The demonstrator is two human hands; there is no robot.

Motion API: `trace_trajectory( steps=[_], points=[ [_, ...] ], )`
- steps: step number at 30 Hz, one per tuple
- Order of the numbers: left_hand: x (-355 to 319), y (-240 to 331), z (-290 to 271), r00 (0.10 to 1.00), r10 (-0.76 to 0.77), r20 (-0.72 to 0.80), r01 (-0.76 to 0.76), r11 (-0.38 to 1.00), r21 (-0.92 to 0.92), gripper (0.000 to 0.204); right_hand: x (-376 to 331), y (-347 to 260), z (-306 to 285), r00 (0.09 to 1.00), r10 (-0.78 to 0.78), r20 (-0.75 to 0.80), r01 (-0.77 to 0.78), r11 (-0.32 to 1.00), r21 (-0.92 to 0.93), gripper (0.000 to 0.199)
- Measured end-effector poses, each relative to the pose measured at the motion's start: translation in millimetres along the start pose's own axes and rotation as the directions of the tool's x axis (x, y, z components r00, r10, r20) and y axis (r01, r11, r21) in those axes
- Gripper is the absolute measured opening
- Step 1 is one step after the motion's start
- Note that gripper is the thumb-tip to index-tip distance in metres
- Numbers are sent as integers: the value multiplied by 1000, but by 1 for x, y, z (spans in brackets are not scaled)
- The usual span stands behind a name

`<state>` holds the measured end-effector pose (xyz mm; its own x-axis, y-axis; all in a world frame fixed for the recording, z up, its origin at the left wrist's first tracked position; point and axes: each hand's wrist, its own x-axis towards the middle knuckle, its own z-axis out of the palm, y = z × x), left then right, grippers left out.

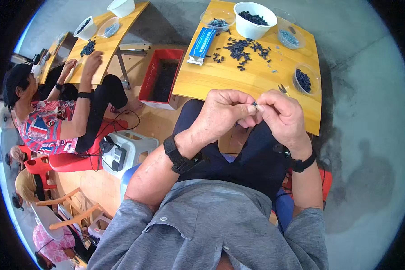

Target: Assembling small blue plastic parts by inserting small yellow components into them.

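In front of the table's near edge, my left hand (222, 113) and my right hand (284, 116) meet, thumbs and fingertips pinched together. Between them is a tiny dark piece (255, 104) with a bluish tint, mostly hidden by the fingertips. Beyond my hands a loose pile of short black cylindrical pieces (239, 48) is spread over the yellow wooden table (198, 83). A pair of small metal pliers or snips (282, 88) lies just past my right hand; its kind is hard to make out.
A white bucket (255, 30) of black pieces stands at the back. Clear tubs hold black pieces (303, 81), light-blue bits (288, 38) and mixed bits (218, 20). A blue-white box (201, 46) lies left. A red box (154, 93) stands on the floor; a person (54, 112) works at another table.
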<state>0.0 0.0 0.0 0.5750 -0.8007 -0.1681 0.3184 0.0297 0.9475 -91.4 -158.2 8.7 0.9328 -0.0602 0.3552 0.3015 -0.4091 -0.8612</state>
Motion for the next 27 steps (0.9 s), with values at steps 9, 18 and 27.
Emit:
trace_trajectory(
  steps=[9, 18, 27],
  points=[
    [11, -39, -9, 1000, 7, 22, -5, 997, -80, 6, -12, 23, 12, 984, 175, 36, -175, 985, 6, 5],
    [27, -62, -18, 993, -114, -23, 112, 992, -58, 8, 5, 56, -1, 869, 445, 217, -482, 861, 164, 8],
    [43, -72, -29, 992, -124, -31, 121, 989, -84, 5, 86, 211, -23, 942, 198, -270, -313, 810, -497, 10]
  ],
)
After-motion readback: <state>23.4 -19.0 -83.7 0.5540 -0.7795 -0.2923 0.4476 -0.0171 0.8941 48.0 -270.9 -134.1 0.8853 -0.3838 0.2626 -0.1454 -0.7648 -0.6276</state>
